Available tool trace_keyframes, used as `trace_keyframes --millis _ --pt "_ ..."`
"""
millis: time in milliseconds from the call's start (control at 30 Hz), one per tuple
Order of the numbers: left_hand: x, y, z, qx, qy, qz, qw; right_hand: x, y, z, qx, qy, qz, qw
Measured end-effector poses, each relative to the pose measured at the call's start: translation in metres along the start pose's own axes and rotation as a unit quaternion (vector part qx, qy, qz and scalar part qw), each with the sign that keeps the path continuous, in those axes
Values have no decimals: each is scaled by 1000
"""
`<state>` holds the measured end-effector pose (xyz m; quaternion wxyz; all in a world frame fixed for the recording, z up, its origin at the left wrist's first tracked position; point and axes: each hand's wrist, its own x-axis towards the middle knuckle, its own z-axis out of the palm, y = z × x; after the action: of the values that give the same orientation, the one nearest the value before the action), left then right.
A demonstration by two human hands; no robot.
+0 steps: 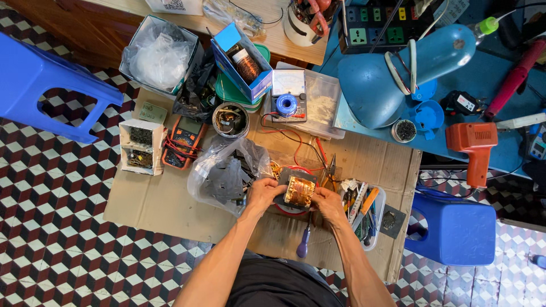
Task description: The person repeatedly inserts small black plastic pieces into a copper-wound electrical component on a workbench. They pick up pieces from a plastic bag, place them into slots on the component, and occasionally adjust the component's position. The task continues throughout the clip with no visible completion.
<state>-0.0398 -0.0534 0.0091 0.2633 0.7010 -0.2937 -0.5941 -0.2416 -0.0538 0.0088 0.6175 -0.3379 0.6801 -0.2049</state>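
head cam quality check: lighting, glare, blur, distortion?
Head view: even, soft light with faint shadows; the copper coil between the left hand and right hand is sharp, with a mild sheen. Some glare on the clear plastic bag. Wide-angle bending shows toward the edges, as at the blue stool. No motion blur.

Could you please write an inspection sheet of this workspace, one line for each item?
Surface: cardboard sheet laid on a patterned tile floor.
Job's things: copper wire coil, held from both sides.
Clutter: clear bag of dark metal plates, tray of hand tools, purple-handled screwdriver, orange multimeter, small open boxes.
Grippers: left hand and right hand both grip the coil.
Cables: red wires run from the coil towards a blue spool.
Surroundings: blue stools, blue desk lamp, orange heat tool.
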Motion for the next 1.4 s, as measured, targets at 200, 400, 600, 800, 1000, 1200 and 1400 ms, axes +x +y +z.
trace_keyframes --millis 200,400,600,800,1000,1200,1400 --pt "-1 1 -7 11 -13 -9 1000 -4 15 -29 -1 18 30 999" --pt "7 -7 -11 -23 -72 49 996 -26 56 -75 34 47 29 998" --pt "7 -5 -6 74 -37 112 990 -58 98 -74 76 77 67 992" --pt "7 2 -9 97 -43 89 990 -76 114 -67 109 80 67 988" --pt "7 3 -17 5 -93 53 994 -85 120 -71 102 89 67 989" --pt "8 1 -28 -25 -68 20 997 -94 131 -73 122 102 86 983" --pt "-3 3 -63 -17 -47 16 999 -96 133 -73 76 72 78 991"
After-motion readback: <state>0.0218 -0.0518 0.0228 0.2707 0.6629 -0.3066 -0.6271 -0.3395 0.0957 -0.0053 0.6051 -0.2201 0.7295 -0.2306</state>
